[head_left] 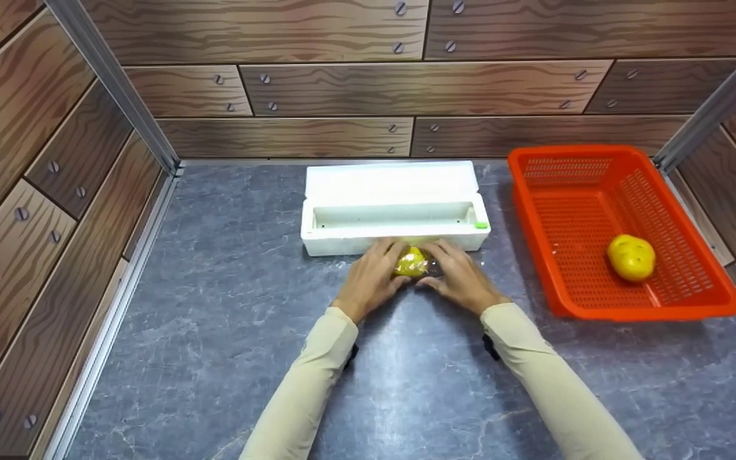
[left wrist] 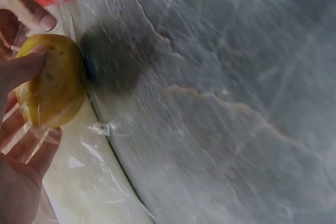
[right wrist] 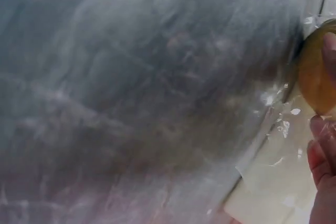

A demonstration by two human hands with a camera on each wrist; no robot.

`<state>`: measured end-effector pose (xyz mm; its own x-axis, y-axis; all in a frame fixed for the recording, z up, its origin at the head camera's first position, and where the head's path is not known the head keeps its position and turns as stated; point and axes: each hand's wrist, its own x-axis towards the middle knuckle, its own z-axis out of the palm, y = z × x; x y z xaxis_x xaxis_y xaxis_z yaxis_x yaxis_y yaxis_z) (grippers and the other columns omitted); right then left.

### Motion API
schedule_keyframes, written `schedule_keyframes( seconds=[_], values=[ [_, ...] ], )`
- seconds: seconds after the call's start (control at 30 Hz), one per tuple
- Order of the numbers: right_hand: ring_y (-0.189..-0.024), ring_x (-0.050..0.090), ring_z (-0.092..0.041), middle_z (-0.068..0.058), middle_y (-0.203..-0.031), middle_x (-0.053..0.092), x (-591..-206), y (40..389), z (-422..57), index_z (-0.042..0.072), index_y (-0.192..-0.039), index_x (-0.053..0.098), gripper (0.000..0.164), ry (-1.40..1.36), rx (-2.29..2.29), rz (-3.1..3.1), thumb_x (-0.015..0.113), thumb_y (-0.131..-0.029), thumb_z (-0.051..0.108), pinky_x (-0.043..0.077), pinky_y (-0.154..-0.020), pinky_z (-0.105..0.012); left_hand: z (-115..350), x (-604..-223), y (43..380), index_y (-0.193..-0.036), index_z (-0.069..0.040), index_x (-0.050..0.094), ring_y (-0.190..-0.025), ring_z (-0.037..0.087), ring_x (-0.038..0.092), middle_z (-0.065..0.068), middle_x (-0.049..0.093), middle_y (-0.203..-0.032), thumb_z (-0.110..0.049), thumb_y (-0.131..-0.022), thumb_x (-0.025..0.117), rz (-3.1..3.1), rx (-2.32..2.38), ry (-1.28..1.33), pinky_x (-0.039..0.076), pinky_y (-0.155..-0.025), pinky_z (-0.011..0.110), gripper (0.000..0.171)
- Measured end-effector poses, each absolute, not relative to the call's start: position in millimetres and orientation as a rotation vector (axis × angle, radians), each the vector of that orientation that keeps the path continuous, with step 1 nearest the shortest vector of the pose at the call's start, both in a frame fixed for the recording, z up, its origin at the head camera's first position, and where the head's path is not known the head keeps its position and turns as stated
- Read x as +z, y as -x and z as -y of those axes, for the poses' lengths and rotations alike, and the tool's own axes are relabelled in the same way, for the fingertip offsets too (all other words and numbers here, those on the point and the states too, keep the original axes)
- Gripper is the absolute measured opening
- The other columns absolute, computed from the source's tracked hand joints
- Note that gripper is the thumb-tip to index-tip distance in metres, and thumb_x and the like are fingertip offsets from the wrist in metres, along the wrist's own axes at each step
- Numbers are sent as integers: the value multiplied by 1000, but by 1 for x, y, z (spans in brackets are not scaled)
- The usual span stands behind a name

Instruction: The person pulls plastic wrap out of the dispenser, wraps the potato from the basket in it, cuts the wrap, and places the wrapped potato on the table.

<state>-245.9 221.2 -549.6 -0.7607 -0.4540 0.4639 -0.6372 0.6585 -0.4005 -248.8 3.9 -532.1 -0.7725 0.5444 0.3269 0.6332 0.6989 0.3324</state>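
In front of a long white box [head_left: 393, 246], both hands meet at a yellow potato [head_left: 411, 263] covered by shiny clear plastic film [left wrist: 89, 156]. My left hand [head_left: 373, 276] grips the potato, its thumb on top and its fingers curled round the far side in the left wrist view. My right hand [head_left: 460, 276] is at the potato's right side, thumb and fingers curled at the film; part of it is cut off in the right wrist view. The box's lid [head_left: 390, 180] is tipped back, and a green piece [head_left: 482, 225] sits at its right end.
An orange-red perforated basket [head_left: 537, 255] stands on the right, with another yellow potato [head_left: 631, 257] inside. Wood-patterned walls [head_left: 329, 89] with metal edge rails enclose the grey marbled table [head_left: 214, 306].
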Motion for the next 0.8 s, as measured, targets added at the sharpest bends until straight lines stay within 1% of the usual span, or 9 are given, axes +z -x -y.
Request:
schedule_keyframes(
  seconds=[0.1,0.2,0.3,0.37,0.47,0.57,0.67,0.8],
  values=[
    [-113,63,-36,-19,-124,66,-555,245,-224,-4,-130,61,63,-823,818,2614,89,-75,8,49,-102,-48,4,-536,249,-136,-11,58,-122,29,57,12,55,-136,-22,-85,82,2709,-727,950,49,-103,43,58],
    [-112,64,-37,-19,-124,68,-557,243,-226,-5,-127,64,51,-773,843,2664,83,-81,4,49,-101,-50,11,-540,247,-139,-14,57,-117,33,60,14,57,-134,-22,-85,82,2738,-772,921,51,-99,46,60],
    [-108,65,-36,-17,-121,70,-557,242,-227,-3,-124,67,42,-747,853,2676,80,-85,4,50,-99,-49,16,-540,247,-141,-15,55,-111,36,64,14,60,-131,-26,-87,79,2772,-785,882,54,-94,48,60],
    [-108,65,-36,-17,-120,70,-557,242,-227,-3,-125,66,45,-751,848,2649,81,-84,6,51,-98,-49,17,-539,246,-142,-16,54,-110,36,65,15,61,-132,-30,-89,77,2788,-782,876,55,-93,48,59],
    [-111,63,-36,-19,-122,66,-554,243,-226,-3,-132,61,61,-782,821,2584,86,-79,10,50,-99,-49,17,-535,246,-144,-17,53,-112,35,64,14,60,-133,-35,-92,72,2813,-746,895,54,-94,48,58],
    [-113,60,-36,-19,-126,61,-551,243,-223,3,-139,58,74,-825,761,2533,90,-74,17,49,-99,-50,16,-531,246,-146,-18,51,-114,35,63,14,58,-133,-39,-95,68,2836,-716,909,53,-96,47,58],
    [-111,56,-35,-18,-125,57,-547,244,-220,7,-139,59,74,-861,695,2518,90,-74,20,47,-97,-50,14,-527,247,-149,-19,49,-115,35,62,15,57,-134,-42,-97,64,2865,-707,904,52,-97,47,58],
    [-111,53,-37,-18,-126,58,-545,245,-218,5,-138,59,69,-872,646,2554,87,-78,22,43,-99,-52,14,-525,250,-151,-23,45,-118,36,61,16,55,-136,-41,-98,62,2897,-742,889,51,-98,49,58]
  ],
)
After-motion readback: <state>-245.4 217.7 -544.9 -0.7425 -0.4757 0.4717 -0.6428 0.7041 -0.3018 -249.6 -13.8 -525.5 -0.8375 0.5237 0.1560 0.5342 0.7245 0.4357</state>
